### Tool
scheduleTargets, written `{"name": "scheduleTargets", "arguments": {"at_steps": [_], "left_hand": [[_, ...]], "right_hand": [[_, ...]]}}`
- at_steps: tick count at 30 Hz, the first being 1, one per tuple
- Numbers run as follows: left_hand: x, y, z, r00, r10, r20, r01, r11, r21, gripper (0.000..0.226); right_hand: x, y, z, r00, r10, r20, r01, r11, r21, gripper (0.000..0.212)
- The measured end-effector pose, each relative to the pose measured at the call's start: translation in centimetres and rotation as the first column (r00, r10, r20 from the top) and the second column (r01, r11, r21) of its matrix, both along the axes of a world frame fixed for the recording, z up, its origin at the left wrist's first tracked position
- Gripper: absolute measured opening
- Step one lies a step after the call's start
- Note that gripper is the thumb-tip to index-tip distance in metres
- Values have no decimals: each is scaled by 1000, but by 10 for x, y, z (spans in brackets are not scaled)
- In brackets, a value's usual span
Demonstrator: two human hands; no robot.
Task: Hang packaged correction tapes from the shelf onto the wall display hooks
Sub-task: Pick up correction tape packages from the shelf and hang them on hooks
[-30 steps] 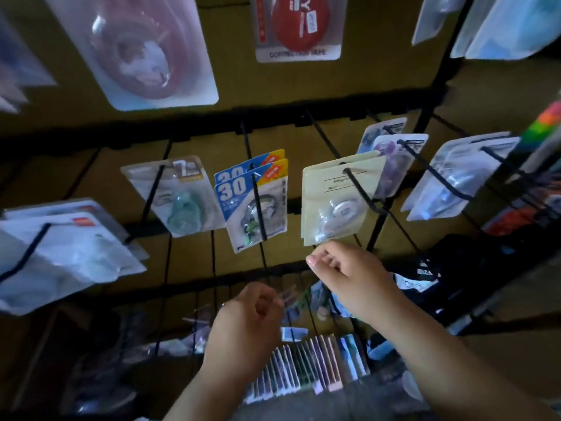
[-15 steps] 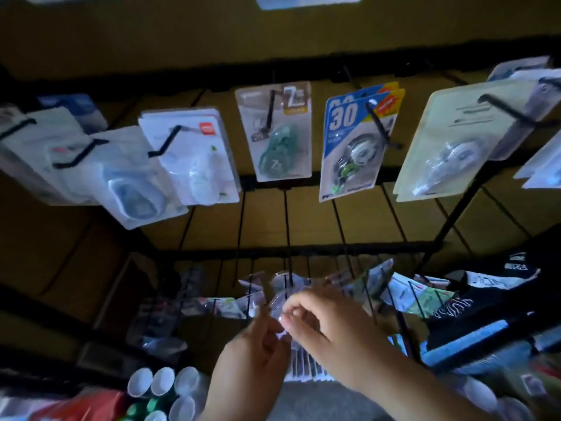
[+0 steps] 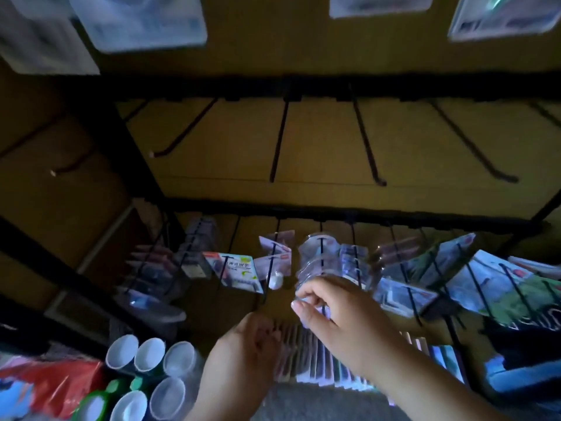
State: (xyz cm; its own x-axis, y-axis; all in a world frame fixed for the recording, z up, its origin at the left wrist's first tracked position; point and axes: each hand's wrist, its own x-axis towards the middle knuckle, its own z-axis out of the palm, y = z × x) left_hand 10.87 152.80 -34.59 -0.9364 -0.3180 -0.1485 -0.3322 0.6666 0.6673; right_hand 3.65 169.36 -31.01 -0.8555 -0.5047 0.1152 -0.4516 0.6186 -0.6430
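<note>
Two hands reach down toward a row of packaged correction tapes standing on the shelf.

The right hand [image 3: 337, 317] is curled, its thumb and fingertips pinched on a small clear packet [image 3: 312, 311], blurred, just above the row of packs [image 3: 328, 369] standing on edge along the shelf [image 3: 303, 402]. The left hand [image 3: 243, 357] hangs loosely cupped beside it, fingers near the packs; whether it holds anything cannot be told. Above, a row of black wall hooks [image 3: 277, 141] stands bare; lower hooks carry hanging packets [image 3: 233, 270]. White-capped bottles [image 3: 148, 375] cluster at lower left.
</note>
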Motion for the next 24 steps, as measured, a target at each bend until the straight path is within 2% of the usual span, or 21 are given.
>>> {"name": "scheduleTargets", "arguments": {"at_steps": [6,10,14,16,19,24], "left_hand": [[-12,-17,-98,995,-60,-81,58,998,-28,46],[-15,-25,-150,985,-159,-71,143,971,-194,31],[-13,-24,-185,976,-213,-35,195,940,-279,20],[-13,-24,-200,974,-225,-25,208,935,-285,13],[-11,-21,-216,973,-231,-19,216,931,-293,24],[-3,-12,-227,988,-152,13,150,952,-268,21]], "right_hand": [[-2,-23,-82,994,43,-99,-48,997,-54,48],[3,-38,-136,986,105,-131,-120,986,-113,44],[5,-50,-183,983,134,-124,-147,983,-108,47],[4,-51,-197,985,131,-111,-142,985,-100,41],[4,-48,-208,989,109,-97,-116,991,-69,29],[4,-39,-218,999,43,-25,-44,998,-42,28]]}}
